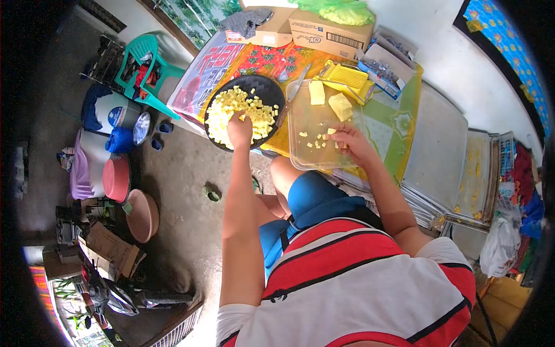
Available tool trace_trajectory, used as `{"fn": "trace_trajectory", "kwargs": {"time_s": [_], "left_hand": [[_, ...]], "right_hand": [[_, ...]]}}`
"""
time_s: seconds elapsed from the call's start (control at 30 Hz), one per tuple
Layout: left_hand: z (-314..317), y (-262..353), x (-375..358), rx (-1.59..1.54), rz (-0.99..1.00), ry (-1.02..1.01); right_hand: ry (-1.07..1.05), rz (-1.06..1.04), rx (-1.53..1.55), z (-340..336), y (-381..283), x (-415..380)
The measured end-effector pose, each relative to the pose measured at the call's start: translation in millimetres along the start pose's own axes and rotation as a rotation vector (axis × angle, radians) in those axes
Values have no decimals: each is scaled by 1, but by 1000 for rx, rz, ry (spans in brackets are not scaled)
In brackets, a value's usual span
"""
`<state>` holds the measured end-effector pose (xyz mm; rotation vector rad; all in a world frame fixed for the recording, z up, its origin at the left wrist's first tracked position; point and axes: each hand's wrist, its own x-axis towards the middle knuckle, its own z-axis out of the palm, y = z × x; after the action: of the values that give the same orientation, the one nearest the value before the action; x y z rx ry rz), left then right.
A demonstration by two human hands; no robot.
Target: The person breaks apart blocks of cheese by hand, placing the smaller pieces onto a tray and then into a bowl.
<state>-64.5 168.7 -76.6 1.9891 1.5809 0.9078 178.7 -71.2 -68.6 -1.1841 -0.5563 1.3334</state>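
Observation:
My left hand (239, 128) is over the near part of a round black tray (263, 87), among many small pale yellow cubes (225, 107). Its fingers are drawn together, and what they hold, if anything, is too small to name. My right hand (350, 141) is above a clear plastic tray (300, 156), with a yellow piece at its fingertips. Several small cubes (318, 141) lie in the clear tray beside that hand. Two larger yellow blocks, one flat (317, 92) and one chunkier (340, 107), sit farther back. A knife (299, 84) rests between the two trays.
Behind the clear tray is a yellow slotted container (345, 80). Cardboard boxes (329, 36) line the table's back edge, with an open box (386, 61) at right. Metal trays (436, 144) stand right of the table. A green chair (141, 61) and basins (143, 215) are at left.

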Motion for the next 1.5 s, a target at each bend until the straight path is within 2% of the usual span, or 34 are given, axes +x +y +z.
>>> {"fn": "trace_trajectory", "kwargs": {"time_s": [0.27,0.37,0.43,0.5,0.6,0.77,0.9,1.1,1.2,1.3,1.4,1.5], "left_hand": [[-5,24,-10,-3,-3,-67],[-2,52,-41,-534,24,-309],[-9,79,-70,-699,53,-602],[-10,97,-90,-707,-71,-751],[-21,119,-109,-771,-64,-874],[-14,116,-120,-851,-60,-851],[-16,109,-123,-907,-216,-887],[-23,109,-127,-1128,-389,-933],[-13,115,-136,-1126,-278,-756],[-6,109,-139,-964,-109,-654],[8,99,-140,-952,98,-560],[0,101,-141,-922,99,-579]], "right_hand": [[19,-44,-84,10,-5,-3],[6,-73,-146,19,-11,-8],[-11,-93,-208,24,-14,-10],[-28,-118,-287,27,-15,-11],[-71,-188,-396,42,-28,-22],[-85,-215,-436,38,-21,-20],[-103,-285,-390,39,-15,-19],[-41,-139,-214,42,-21,-24],[-73,-208,-235,40,-17,-20],[-99,-211,-209,41,-21,-22],[-121,-159,-82,40,-22,-22],[-86,-198,-174,43,-24,-24]]}}
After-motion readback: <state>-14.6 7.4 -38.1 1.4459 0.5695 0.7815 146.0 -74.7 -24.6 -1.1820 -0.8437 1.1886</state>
